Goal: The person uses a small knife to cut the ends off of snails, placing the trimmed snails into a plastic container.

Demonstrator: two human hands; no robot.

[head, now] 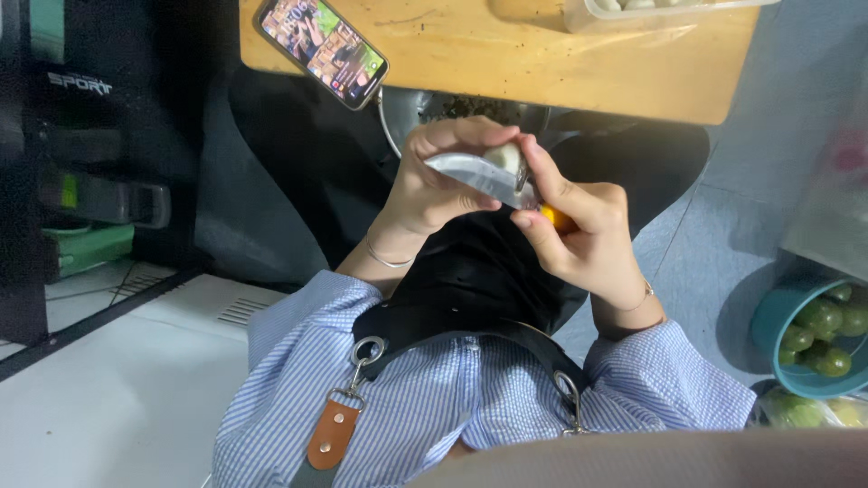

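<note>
My left hand (434, 185) holds a small pale round fruit (503, 159) at its fingertips, above my lap. My right hand (588, 244) grips a knife by its orange handle (557, 218). The silver blade (475, 176) lies across the fruit and against my left fingers. Both wrists wear thin bracelets, and blue striped sleeves cover my forearms.
A wooden tabletop (542, 63) ahead carries a lit phone (321, 50) and a clear plastic box (651, 11) of pale fruit. A metal bowl (420, 113) sits under my hands. A teal bowl (800, 339) of green fruit stands on the floor at right, above a bag (805, 411) of more.
</note>
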